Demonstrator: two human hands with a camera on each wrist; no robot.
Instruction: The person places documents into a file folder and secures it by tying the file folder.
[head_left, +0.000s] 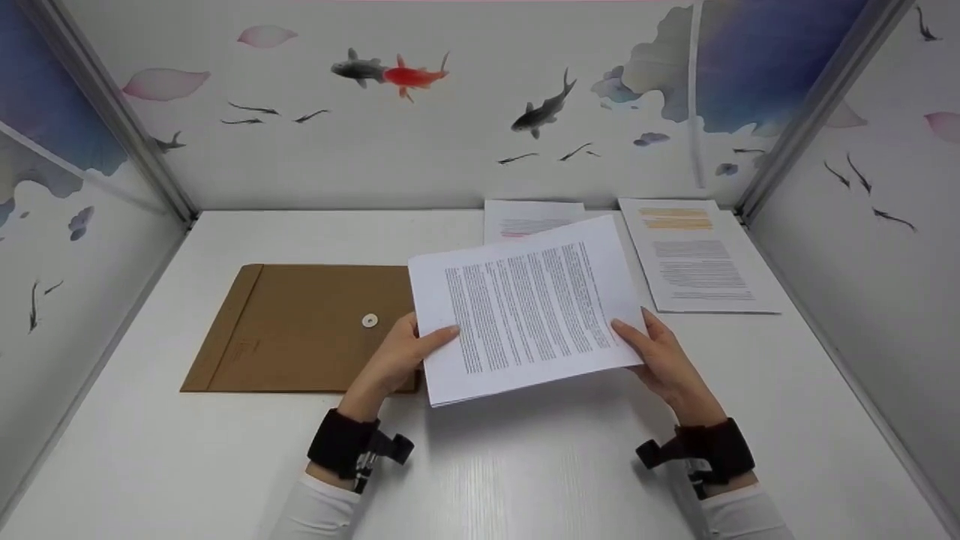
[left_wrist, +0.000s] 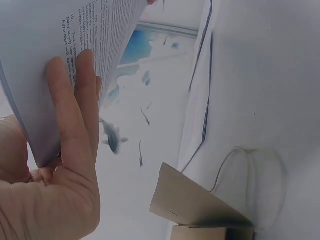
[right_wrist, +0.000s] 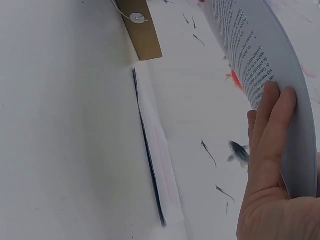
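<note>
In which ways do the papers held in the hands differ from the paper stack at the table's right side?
The held papers are raised between the left hand and right hand; the right-side stack lies on the table.
The held papers' visible text is dark, without highlighting; the right-side stack's top page has orange bands.
In the head view, text lines run roughly up-down on the held papers, across on the right-side stack.
Both are white with printing.

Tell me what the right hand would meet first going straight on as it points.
The sheets that the right hand grips lie right across its line. Past them, it seems headed for the back wall, perhaps over the pink-marked page; depth is unclear.
</note>
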